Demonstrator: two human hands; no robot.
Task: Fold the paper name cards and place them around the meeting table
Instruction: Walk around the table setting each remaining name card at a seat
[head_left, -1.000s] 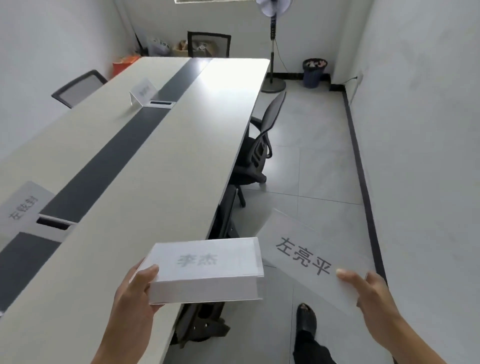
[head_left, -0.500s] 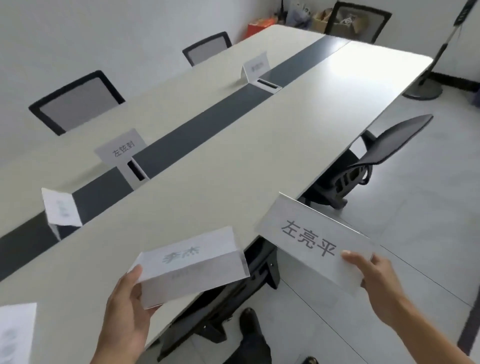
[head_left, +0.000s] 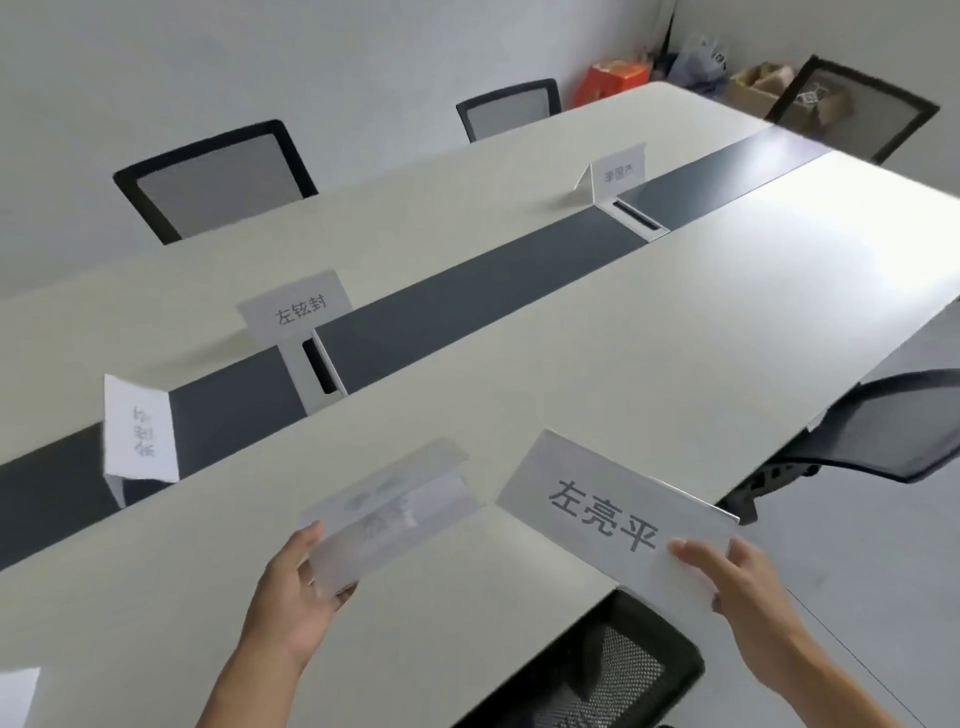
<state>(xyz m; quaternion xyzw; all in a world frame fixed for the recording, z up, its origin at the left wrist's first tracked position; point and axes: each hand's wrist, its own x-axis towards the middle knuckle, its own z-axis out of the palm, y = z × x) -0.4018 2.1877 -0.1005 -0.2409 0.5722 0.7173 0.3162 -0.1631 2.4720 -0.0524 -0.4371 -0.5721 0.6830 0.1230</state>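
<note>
Risks. Each card is held by one end only, so the free ends hang unsupported. A loose pinch or a quick swing could let either one droop, twist or slip. The blurred card (head_left: 395, 514) looks partly sprung open along its fold. Set down like that, it may splay flat instead of standing as a tent. It is smeared in the view, so the fold's exact state cannot be told. The printed card (head_left: 608, 514) reaches past the edge of the surface (head_left: 675, 338) at its gripped end, above the chair (head_left: 608, 670) at 6 o'clock. Dropped there, it likely lands on the seat or floor. With both hands loaded, neither is free to square a fold.

Positions. Left hand (head_left: 296, 597), 7 o'clock: thumb on top, fingers curled beneath, pinching the blurred card's near end. The card runs from it toward 1 o'clock, over the surface. Right hand (head_left: 737, 577), 5 o'clock: thumb on the face, fingers curled round the edge, pinching the printed card's near corner. The card stretches from it toward 10 o'clock. The inner ends of the two cards are near each other but apart.

Already placed by the dark centre strip (head_left: 467, 291): one standing card (head_left: 137, 431) at 9 o'clock, a second card (head_left: 301, 312) at 10 o'clock, a third card (head_left: 618, 174) at 1 o'clock.
</note>
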